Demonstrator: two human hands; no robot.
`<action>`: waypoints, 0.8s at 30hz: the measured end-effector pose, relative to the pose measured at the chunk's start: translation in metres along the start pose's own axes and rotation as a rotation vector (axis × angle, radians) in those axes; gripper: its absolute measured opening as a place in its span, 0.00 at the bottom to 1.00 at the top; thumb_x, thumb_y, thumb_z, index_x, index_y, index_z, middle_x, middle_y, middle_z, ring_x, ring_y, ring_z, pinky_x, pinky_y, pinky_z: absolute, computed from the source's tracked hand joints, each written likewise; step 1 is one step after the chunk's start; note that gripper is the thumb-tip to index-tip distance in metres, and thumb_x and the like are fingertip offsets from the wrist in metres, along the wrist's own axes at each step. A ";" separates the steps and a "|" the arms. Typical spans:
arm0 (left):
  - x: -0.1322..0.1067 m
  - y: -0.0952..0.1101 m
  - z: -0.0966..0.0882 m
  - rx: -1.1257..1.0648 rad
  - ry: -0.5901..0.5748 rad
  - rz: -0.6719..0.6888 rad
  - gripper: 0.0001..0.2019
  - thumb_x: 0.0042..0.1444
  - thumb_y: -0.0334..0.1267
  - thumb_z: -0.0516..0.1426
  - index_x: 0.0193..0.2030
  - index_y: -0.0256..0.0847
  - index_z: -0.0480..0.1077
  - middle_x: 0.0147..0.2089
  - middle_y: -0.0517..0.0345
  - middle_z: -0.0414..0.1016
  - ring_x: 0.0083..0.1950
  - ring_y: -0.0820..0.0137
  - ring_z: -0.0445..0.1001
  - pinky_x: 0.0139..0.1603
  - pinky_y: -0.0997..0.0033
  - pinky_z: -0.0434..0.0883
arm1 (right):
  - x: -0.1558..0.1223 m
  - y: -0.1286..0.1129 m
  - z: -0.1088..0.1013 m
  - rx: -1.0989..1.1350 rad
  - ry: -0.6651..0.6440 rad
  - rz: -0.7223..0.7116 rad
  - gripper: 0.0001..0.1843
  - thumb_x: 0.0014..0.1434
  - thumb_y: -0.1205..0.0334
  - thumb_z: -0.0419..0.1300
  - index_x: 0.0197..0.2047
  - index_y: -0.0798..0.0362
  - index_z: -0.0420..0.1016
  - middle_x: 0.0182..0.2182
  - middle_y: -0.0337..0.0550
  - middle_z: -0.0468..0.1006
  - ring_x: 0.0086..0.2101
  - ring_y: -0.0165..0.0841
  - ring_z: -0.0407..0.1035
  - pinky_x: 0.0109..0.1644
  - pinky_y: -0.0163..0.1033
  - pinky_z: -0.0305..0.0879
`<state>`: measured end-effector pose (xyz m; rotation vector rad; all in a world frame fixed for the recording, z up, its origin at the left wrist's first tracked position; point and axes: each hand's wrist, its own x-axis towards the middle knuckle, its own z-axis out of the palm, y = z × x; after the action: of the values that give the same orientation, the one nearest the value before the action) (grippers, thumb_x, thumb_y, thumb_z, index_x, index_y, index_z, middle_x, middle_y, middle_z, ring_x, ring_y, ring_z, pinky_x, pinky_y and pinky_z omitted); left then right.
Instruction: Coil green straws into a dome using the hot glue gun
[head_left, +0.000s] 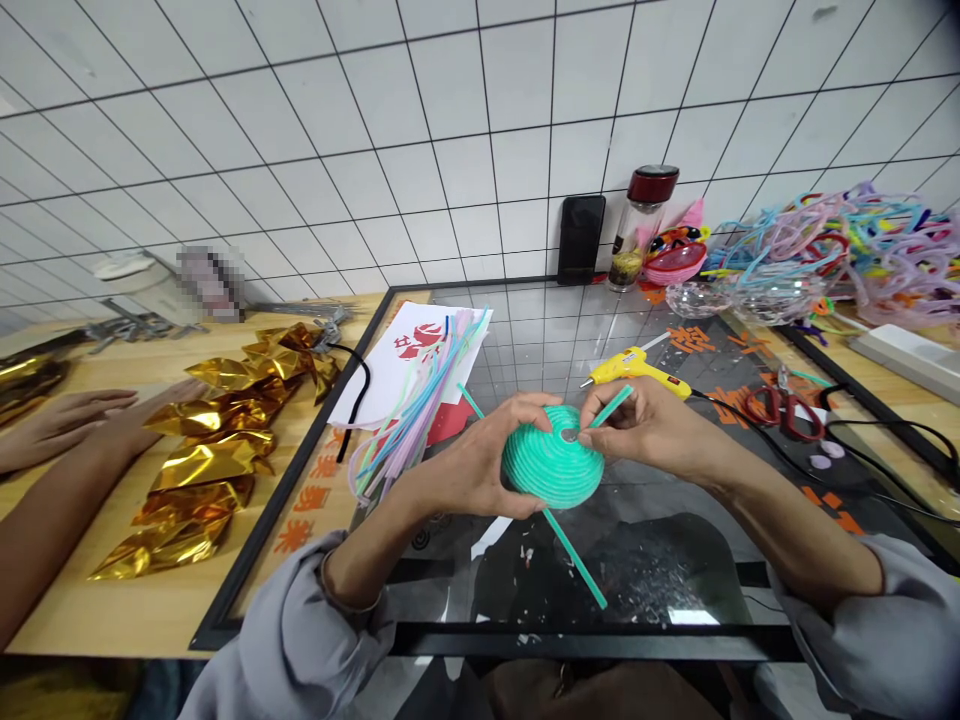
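My left hand is wrapped round a teal dome coiled from pipe cleaner, held above a dark glass mat. My right hand pinches a teal pipe cleaner end at the top of the dome, beside a small hole. A loose teal pipe cleaner tail trails down from under the dome toward me.
A yellow glue gun lies just behind my hands, red scissors to the right. A bundle of pastel pipe cleaners lies on white paper at left. Gold foil pieces and another person's hands are far left. A phone and jar stand by the wall.
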<state>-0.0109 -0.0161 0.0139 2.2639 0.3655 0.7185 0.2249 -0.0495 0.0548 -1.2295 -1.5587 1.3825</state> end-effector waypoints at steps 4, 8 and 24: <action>0.001 0.000 0.000 -0.004 -0.005 -0.003 0.37 0.45 0.39 0.71 0.58 0.48 0.55 0.67 0.41 0.60 0.69 0.51 0.64 0.67 0.44 0.66 | 0.000 -0.001 0.001 0.023 -0.001 0.009 0.11 0.41 0.62 0.71 0.24 0.54 0.73 0.17 0.32 0.66 0.21 0.24 0.56 0.23 0.31 0.52; 0.003 0.000 -0.001 0.028 -0.011 0.029 0.38 0.47 0.39 0.70 0.61 0.47 0.56 0.68 0.41 0.60 0.70 0.50 0.62 0.69 0.43 0.63 | 0.000 -0.005 0.003 0.033 0.004 0.017 0.11 0.40 0.63 0.72 0.23 0.54 0.72 0.17 0.31 0.65 0.21 0.23 0.56 0.23 0.31 0.52; 0.002 -0.004 -0.003 0.074 -0.005 0.061 0.35 0.45 0.41 0.71 0.59 0.48 0.61 0.65 0.43 0.64 0.68 0.50 0.65 0.67 0.45 0.68 | -0.001 -0.007 0.008 0.069 0.052 0.062 0.12 0.37 0.61 0.72 0.23 0.55 0.73 0.16 0.32 0.66 0.20 0.23 0.58 0.23 0.30 0.53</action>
<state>-0.0114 -0.0105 0.0133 2.3554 0.3262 0.7412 0.2164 -0.0529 0.0601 -1.2716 -1.4363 1.4207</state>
